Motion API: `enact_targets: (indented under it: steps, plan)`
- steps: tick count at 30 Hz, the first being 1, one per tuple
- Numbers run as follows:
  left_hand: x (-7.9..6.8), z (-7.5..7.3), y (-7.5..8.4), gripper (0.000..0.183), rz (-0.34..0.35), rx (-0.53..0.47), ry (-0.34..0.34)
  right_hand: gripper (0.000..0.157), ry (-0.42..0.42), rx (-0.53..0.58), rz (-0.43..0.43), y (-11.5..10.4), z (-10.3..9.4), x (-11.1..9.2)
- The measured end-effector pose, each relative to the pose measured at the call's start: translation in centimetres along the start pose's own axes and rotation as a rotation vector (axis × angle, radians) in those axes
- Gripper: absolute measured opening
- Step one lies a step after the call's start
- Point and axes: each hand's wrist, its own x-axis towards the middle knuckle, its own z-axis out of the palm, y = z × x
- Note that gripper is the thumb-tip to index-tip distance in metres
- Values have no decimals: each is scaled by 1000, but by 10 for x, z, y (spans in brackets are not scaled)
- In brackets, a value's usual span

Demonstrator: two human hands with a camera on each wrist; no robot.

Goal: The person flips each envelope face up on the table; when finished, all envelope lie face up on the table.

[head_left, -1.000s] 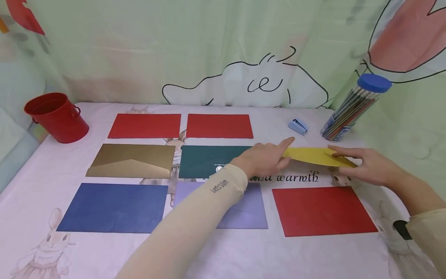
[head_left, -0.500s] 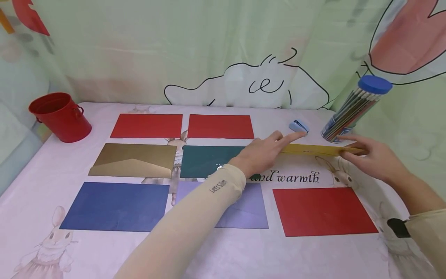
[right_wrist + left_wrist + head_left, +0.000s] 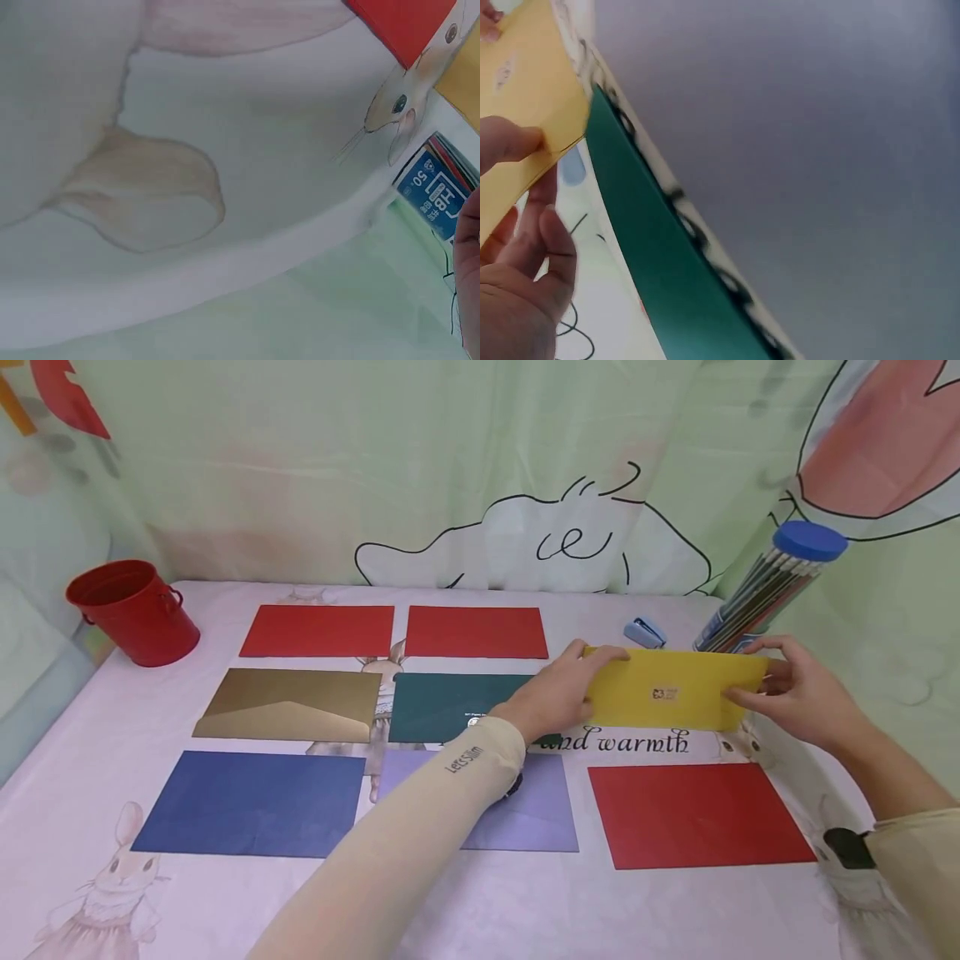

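Both hands hold a yellow envelope (image 3: 637,697) tipped up at the right of the table, its small printed mark facing me. My left hand (image 3: 551,693) pinches its left end; in the left wrist view the thumb (image 3: 514,141) lies on the near face and the fingers are behind. At the right end, my right hand (image 3: 810,702) grips it between thumb and fingers. Under the left forearm are a dark green envelope (image 3: 435,702) and a lilac envelope (image 3: 540,810), both partly covered. A red envelope (image 3: 701,818) lies flat nearer to me.
Two red envelopes (image 3: 318,631) lie at the back, with a gold envelope (image 3: 277,706) and a blue envelope (image 3: 251,802) at left. Behind the yellow one are a light blue stapler (image 3: 645,632) and a tub of pencils (image 3: 765,589). A red bucket (image 3: 135,614) stands far left.
The yellow envelope has turned from nearly flat, through edge-on, to its marked face showing. My left index finger, stretched out earlier, now bends at its top edge.
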Motion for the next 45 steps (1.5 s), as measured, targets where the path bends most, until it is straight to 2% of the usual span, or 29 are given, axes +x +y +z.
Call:
enact_targets:
  steps: [5,8,13,16,18,25,29,33,37,41,43,45]
  plan:
    - [1,4,7,73,-122,-54,-17,69,-33,-27,22,4,0,2]
    - [2,7,12,73,-188,-36,-15,71,-61,-66,49,5,1,4]
    - [4,7,17,70,-252,145,-5,76,-124,-121,85,3,4,10]
    - [6,7,17,67,-280,266,-29,80,-183,-139,128,3,6,13]
    - [6,8,16,65,-298,303,-52,82,-216,-141,162,3,7,15]
    - [6,7,17,60,-322,346,-89,89,-288,-128,256,6,8,21]
    - [4,3,21,56,-313,386,-93,92,-320,-152,277,6,10,26]
    - [2,-2,21,53,-292,442,-82,78,-264,-285,220,-1,16,33]
    - [3,-3,19,55,-286,458,-80,55,-199,-402,134,-17,23,39]
    - [5,-5,10,62,-273,358,-53,32,-214,-375,62,-43,33,47]
    - [5,-15,0,67,-245,285,-40,26,-205,-340,30,-60,41,50]
    - [3,-33,-15,72,-198,209,-31,24,-180,-309,-5,-78,50,56]
